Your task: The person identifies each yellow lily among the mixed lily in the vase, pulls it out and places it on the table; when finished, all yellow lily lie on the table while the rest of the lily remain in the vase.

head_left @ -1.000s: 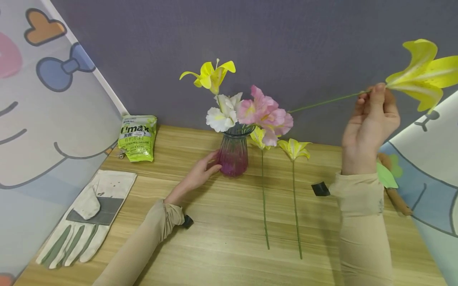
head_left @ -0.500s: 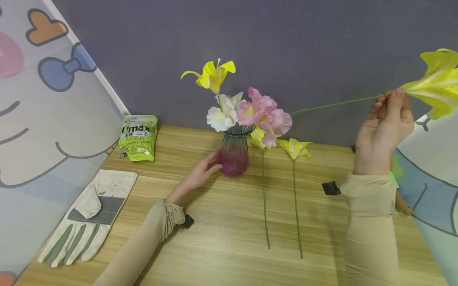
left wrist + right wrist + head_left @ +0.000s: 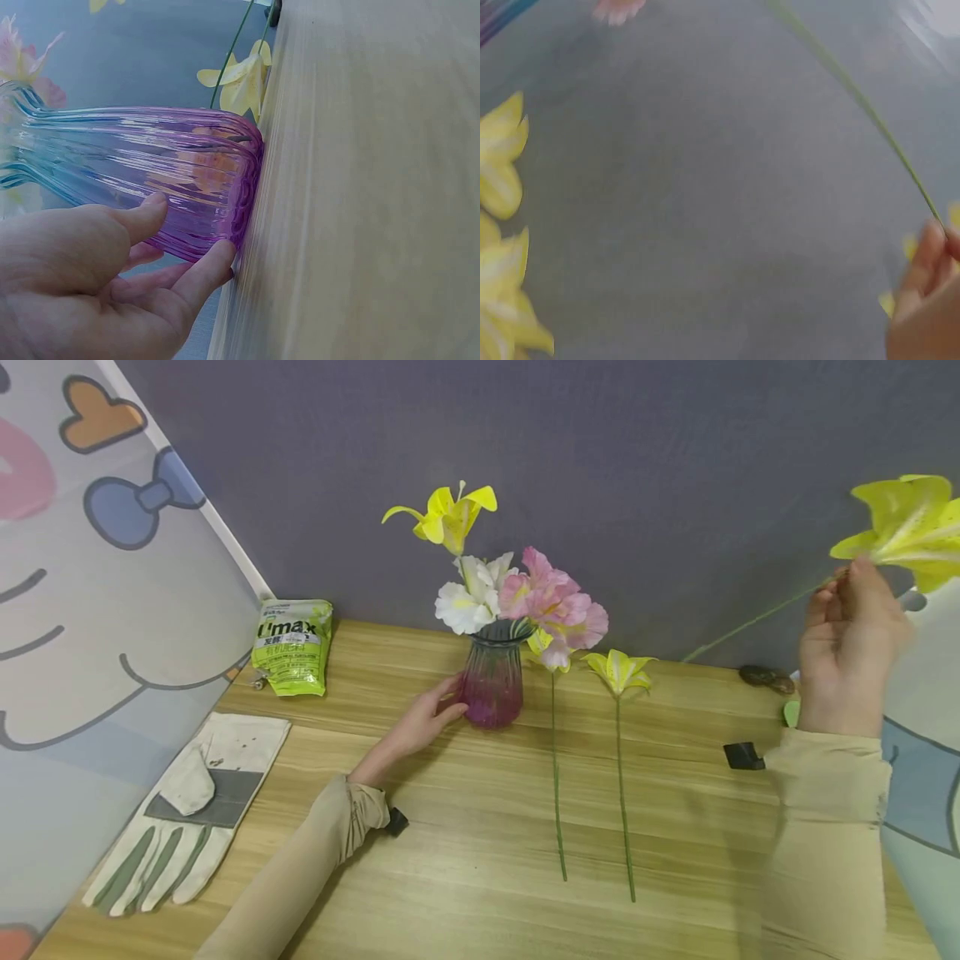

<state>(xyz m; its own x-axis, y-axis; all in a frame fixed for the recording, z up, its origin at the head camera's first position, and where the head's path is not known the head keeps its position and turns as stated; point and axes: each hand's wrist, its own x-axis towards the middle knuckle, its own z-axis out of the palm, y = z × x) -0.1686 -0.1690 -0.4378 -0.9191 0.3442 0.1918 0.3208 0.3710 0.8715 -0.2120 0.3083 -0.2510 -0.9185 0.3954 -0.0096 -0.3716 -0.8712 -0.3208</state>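
A glass vase (image 3: 492, 681), blue-grey above and magenta below, stands near the back wall holding a yellow lily (image 3: 446, 518), white flowers (image 3: 468, 597) and pink flowers (image 3: 558, 602). Low on its side, my left hand (image 3: 416, 722) holds it; in the left wrist view the thumb and fingertips (image 3: 212, 262) touch the glass near the base. At the far right my right hand (image 3: 851, 647) pinches another artificial lily (image 3: 907, 527) just under its yellow bloom. Its green stem (image 3: 855, 94) slants down to the left, apart from the vase.
Two yellow lilies lie right of the vase, one bloom (image 3: 618, 672) fully visible, the other (image 3: 553, 647) partly behind pink petals. On the left are a green fertilizer bag (image 3: 292, 647) and a work glove (image 3: 187, 810). A dark object (image 3: 765, 678) lies at the back right.
My right hand has moved right and slightly down with the lily. The stem's lower end has swung down and away from the pink flowers. My left hand stays at the vase.
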